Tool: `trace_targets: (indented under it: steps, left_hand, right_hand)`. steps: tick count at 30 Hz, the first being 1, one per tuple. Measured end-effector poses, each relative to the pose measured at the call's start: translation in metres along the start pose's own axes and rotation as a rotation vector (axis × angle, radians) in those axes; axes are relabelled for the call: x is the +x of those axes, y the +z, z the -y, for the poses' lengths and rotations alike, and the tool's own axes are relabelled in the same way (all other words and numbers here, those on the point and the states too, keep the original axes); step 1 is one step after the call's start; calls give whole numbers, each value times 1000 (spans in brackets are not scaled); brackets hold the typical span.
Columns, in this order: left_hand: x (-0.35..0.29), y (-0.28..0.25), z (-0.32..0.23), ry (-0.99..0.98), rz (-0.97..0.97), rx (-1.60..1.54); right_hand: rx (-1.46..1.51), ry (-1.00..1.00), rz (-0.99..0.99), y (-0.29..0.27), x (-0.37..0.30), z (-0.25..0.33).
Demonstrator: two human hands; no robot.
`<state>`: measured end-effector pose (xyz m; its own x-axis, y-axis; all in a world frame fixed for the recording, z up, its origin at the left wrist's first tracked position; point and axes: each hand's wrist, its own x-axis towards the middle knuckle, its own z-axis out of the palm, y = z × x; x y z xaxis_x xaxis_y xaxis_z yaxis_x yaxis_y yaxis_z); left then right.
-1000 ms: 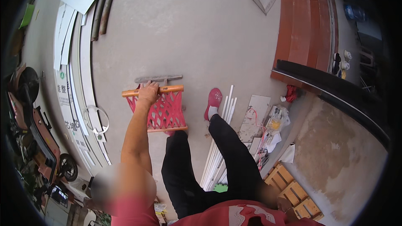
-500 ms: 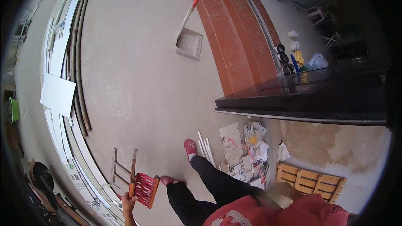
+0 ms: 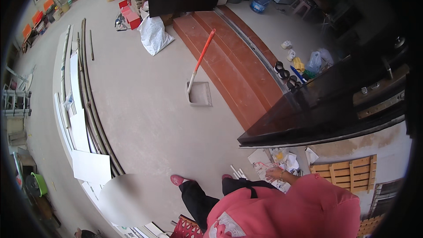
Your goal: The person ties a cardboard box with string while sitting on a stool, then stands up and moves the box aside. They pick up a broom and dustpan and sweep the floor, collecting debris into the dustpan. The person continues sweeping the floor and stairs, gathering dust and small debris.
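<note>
Loosely open and apparently empty, the right hand (image 3: 275, 174) shows against a pile of white paper and clear plastic clutter (image 3: 288, 162); the left hand is out of view, so its grip cannot be told. At the lower edge, just beside the black-trousered left leg (image 3: 198, 202), is a red-strapped, wooden-railed stool (image 3: 187, 228). Its rail could snag that leg if either swings inward, and the slim white pipes (image 3: 239, 172) near the pink right shoe (image 3: 226, 176) could roll if stepped on. The stool's red straps leave dark gaps along an orange-brown rail; its remainder is cropped away.
</note>
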<state>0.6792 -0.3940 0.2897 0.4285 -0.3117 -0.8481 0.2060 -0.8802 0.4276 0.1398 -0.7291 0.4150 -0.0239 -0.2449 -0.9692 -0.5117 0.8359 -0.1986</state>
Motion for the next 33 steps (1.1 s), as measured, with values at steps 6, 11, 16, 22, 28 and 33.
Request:
trace_targets:
  steps: [6,11,16,22,28,33]
  left_hand:
    - [62,-68,-110,97,34,23]
    - [113,-118,-182,115,36,36]
    - [146,-181,-259,112,-58,10]
    - [148,-247,-328,21,-246,-133]
    - [195,-256,-392,-81,-253,-234]
    - [245,-281,-436,-172,-276,-310]
  right_hand:
    - [-96,28,13,76,-6,81]
    - [-189,133,-25,86,14,144]
    - [-1140,-30,180,122,65,266]
    - [-337,-274,-117,225,107,542]
    - [-380,-599,-72,296,134,797]
    - [-543,-644,-116,365,123,936]
